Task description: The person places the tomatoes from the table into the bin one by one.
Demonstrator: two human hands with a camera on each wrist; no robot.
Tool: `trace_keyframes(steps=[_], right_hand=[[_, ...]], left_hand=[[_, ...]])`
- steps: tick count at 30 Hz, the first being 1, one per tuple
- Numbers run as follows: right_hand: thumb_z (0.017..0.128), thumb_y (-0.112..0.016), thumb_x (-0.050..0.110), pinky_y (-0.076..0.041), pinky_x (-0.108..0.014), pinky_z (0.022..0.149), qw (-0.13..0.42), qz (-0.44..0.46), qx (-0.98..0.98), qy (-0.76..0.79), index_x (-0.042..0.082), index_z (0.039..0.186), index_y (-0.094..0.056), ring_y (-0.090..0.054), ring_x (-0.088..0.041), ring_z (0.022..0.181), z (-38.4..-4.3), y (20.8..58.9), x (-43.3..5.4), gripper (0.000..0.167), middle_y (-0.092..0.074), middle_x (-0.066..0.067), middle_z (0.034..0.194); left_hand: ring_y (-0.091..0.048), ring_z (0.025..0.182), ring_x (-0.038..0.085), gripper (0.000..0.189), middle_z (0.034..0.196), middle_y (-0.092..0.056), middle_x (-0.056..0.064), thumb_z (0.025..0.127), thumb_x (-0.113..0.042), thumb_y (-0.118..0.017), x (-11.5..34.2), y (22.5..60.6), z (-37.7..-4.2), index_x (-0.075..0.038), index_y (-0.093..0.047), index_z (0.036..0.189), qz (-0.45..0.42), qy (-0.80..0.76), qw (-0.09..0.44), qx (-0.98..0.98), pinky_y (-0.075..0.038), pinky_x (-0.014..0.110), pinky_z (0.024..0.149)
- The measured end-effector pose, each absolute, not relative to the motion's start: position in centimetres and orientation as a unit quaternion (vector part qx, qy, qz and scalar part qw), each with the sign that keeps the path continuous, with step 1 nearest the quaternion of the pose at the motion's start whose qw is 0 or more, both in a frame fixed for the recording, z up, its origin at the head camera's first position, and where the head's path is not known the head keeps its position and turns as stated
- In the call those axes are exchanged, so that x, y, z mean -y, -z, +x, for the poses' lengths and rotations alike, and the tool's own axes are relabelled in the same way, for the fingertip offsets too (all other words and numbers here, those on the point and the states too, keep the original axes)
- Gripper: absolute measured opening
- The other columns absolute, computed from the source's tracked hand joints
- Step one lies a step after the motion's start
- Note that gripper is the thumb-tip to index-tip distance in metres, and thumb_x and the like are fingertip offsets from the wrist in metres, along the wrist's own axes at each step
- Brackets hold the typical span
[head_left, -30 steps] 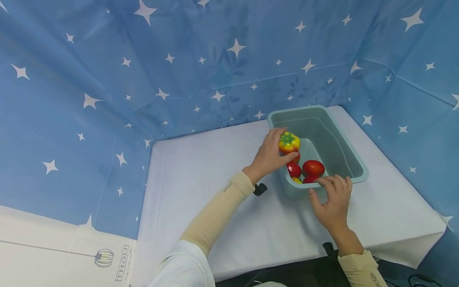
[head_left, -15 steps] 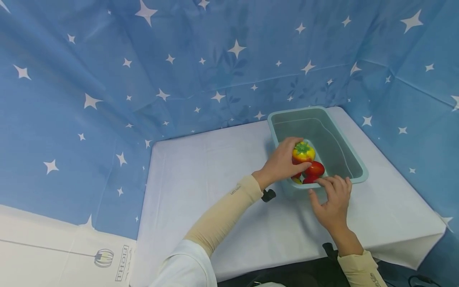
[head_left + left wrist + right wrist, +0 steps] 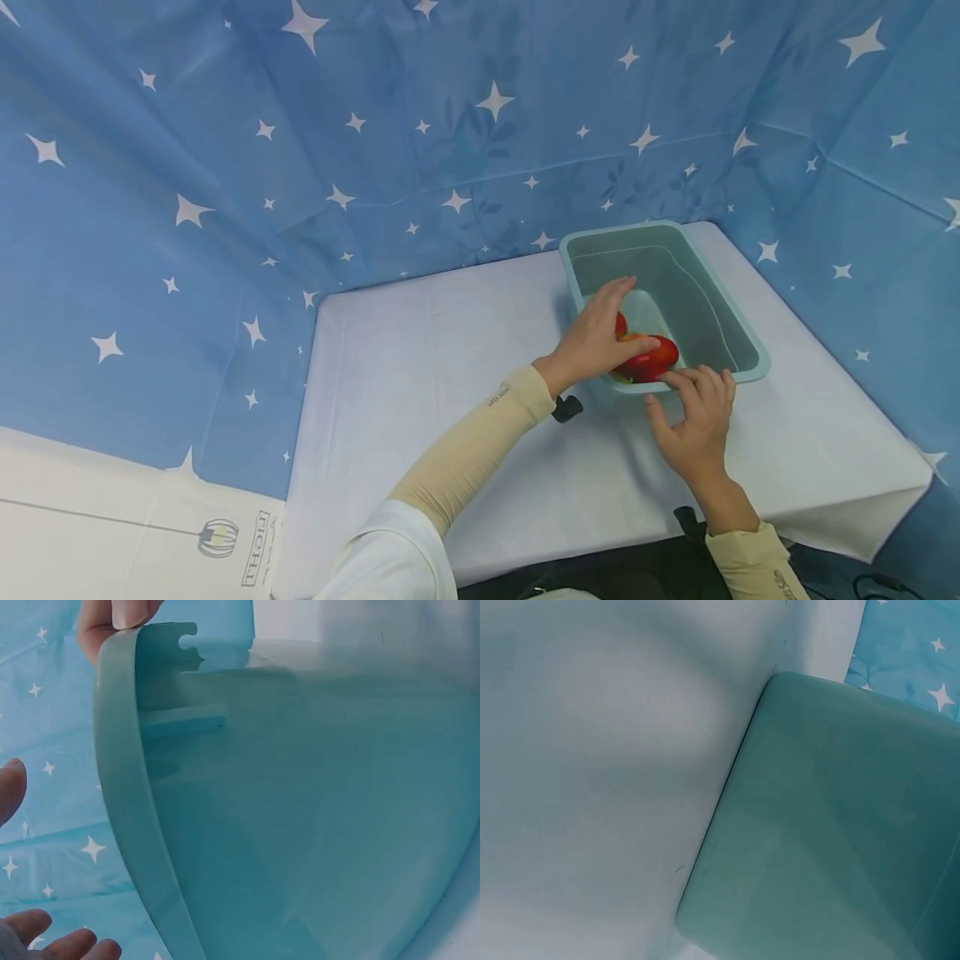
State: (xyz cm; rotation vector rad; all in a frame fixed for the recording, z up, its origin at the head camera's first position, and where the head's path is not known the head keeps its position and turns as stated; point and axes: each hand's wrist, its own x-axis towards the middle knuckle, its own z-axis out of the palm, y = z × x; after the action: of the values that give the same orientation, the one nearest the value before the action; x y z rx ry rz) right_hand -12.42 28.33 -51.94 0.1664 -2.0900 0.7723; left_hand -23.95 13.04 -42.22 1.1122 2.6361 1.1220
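My left hand reaches over the left wall of a pale green plastic bin, its fingers spread apart above the contents. Beneath it, a red rounded fruit-like piece shows at the near end, and another red piece peeks out beside the fingers. The yellow-and-red piece with a green leafy top is mostly hidden under the hand. My right hand holds the bin's near rim, fingers inside and thumb outside. In the left wrist view, left fingertips stand apart from the bin wall with nothing between them.
The bin stands on a white-covered table, near its far right corner. A blue star-patterned curtain hangs right behind the table and along its right side. Dark cables lie low at the bottom right.
My left hand moved right and nearer with the yellow-and-red piece, lowered it among the red ones and let go, fingers now spread. My right hand stayed on the rim.
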Motion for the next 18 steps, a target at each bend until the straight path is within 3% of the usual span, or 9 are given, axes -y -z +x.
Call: trace_keyframes(steps=[8,15,18], right_hand=[[0.083,-0.062,0.039,-0.015,-0.063,0.111,0.436,0.069,0.842,-0.31,-0.002,0.1,-0.067,-0.047,-0.043,0.105,-12.4,51.9,-28.4,0.045,-0.059,-0.022,0.102],[0.085,-0.061,0.041,-0.015,-0.065,0.11,0.433,0.066,0.845,-0.307,-0.002,0.1,-0.067,-0.046,-0.042,0.107,-12.4,51.9,-28.3,0.047,-0.06,-0.023,0.103],[0.085,-0.061,0.041,-0.014,-0.065,0.11,0.432,0.067,0.845,-0.308,-0.002,0.101,-0.067,-0.046,-0.042,0.108,-12.4,51.9,-28.3,0.046,-0.06,-0.023,0.104]], left_hand=[[-0.031,0.138,0.008,0.089,0.157,-0.027,-0.006,0.084,-0.05,-0.071,-12.9,42.5,-24.0,-0.021,-0.025,0.153,0.359,-0.359,0.022,-0.861,-0.045,0.025,0.101],[-0.027,0.142,0.011,0.084,0.158,-0.025,-0.004,0.087,-0.05,-0.067,-12.4,42.5,-24.0,-0.018,-0.025,0.153,0.366,-0.349,0.018,-0.862,-0.033,0.028,0.111],[-0.029,0.141,0.012,0.079,0.157,-0.026,-0.002,0.089,-0.047,-0.066,-12.0,42.7,-24.1,-0.017,-0.028,0.153,0.362,-0.352,0.015,-0.863,-0.034,0.027,0.111]])
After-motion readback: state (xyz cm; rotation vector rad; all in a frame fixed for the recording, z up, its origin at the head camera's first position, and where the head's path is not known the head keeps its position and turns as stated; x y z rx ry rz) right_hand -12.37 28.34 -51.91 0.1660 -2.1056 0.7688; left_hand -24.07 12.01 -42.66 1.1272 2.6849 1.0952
